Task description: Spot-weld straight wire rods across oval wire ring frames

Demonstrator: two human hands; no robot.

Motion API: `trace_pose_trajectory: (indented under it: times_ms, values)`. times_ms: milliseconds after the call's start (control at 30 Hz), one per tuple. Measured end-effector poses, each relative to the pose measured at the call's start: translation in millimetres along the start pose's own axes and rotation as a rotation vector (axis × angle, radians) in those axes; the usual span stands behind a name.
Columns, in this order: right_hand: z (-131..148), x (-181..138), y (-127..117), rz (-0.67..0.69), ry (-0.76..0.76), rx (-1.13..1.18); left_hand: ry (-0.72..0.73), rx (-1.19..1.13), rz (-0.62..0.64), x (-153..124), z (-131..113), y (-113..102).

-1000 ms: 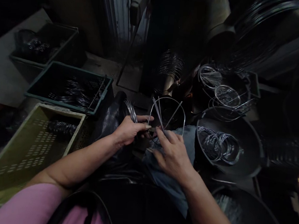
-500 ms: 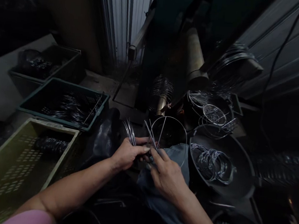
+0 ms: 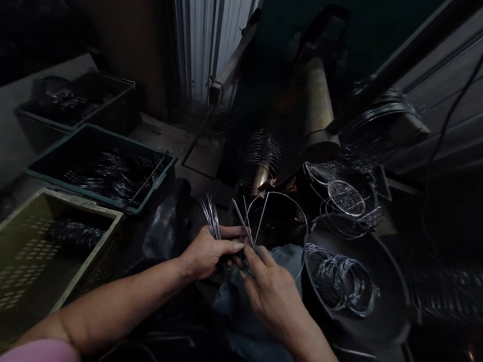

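My left hand (image 3: 205, 256) is closed round a bundle of thin metal wires (image 3: 210, 216), whose tips fan upward above the fist. Its thumb points right, toward the fingertips of my right hand (image 3: 272, 282). The right fingers are pressed together at the base of a few straight wire ends (image 3: 242, 219) and a large wire ring (image 3: 306, 227). Both hands meet over a leg in blue cloth (image 3: 262, 329). Exactly where the fingertips pinch is partly hidden.
On the left stand a yellow crate (image 3: 85, 277), a green crate (image 3: 96, 193) and a grey bin (image 3: 77, 128), all holding metal pieces. To the right, a round black basin (image 3: 386, 306) holds coiled wire rings (image 3: 354, 286). Ahead is a machine cylinder (image 3: 318, 100) and a wire coil (image 3: 264, 152).
The camera view has shifted slightly, so the surroundings sit a little differently. Both hands keep nearly the same pose on the wires; the ring appears a little lower and further right.
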State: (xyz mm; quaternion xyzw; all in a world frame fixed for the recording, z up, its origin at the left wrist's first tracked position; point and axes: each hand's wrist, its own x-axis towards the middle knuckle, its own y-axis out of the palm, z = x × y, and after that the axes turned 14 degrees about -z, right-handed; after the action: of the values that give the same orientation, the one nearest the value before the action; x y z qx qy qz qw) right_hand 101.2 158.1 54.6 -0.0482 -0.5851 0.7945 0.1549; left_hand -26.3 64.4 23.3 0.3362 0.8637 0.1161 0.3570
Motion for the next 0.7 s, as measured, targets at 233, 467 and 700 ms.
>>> trace_pose_trajectory:
  times_ms: [233, 467, 700]
  values:
    - [0, 11, -13, -0.027, -0.007, 0.017, 0.023, -0.002, 0.026, 5, -9, 5]
    - [0, 16, -27, 0.015, 0.029, 0.084, 0.008, -0.024, 0.055, 6, -15, 10]
    - [4, 18, -28, 0.001, 0.042, 0.064, -0.032, -0.051, 0.040, 5, -18, 14]
